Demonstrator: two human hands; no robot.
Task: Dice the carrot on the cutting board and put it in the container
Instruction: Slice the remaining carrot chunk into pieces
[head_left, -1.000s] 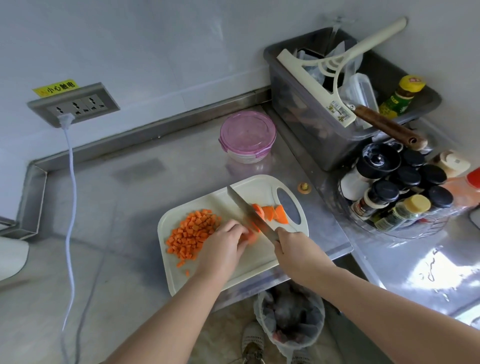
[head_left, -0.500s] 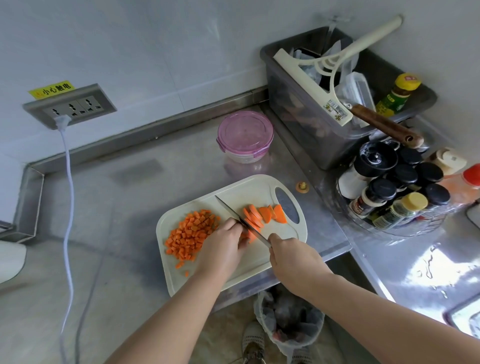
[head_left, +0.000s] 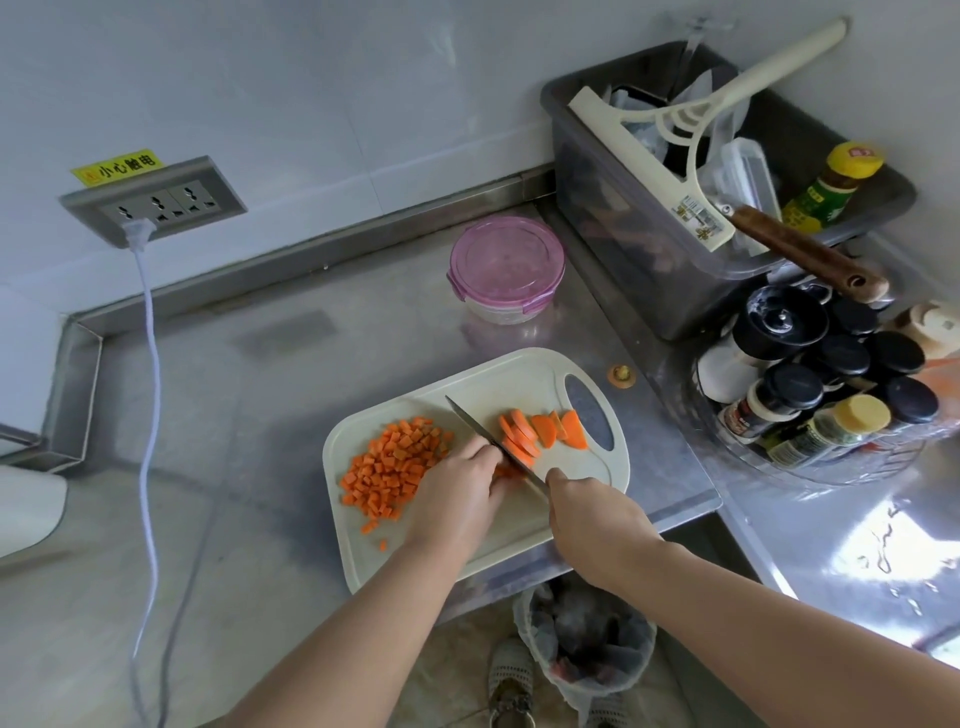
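the carrot piece (head_left: 508, 471) being cut lies near the middle of the cutting board (head_left: 519, 376), mostly hidden under the fingertips of the left hand (head_left: 457, 499); only a small orange edge shows beside the blade. the left hand's fingers are curled down over the piece, holding it against the board, with the knuckles close to the flat of the knife (head_left: 491, 440). the right hand (head_left: 589, 512) is closed round the knife's handle, which it covers; the blade runs diagonally up and left between the two hands.

just right of the blade, a fanned row of carrot slices (head_left: 543, 434) lies near the board's handle hole. left of the left hand sits a heap of diced carrot (head_left: 392, 467), with a few stray cubes toward the board's near edge.

the board rests on a steel counter (head_left: 260, 415). behind it stands the container (head_left: 506, 267), its pink lid on. a carrot end (head_left: 621, 375) lies on the counter beside the board. to the right are a grey bin (head_left: 623, 234) and a cluster of spice jars (head_left: 831, 374).
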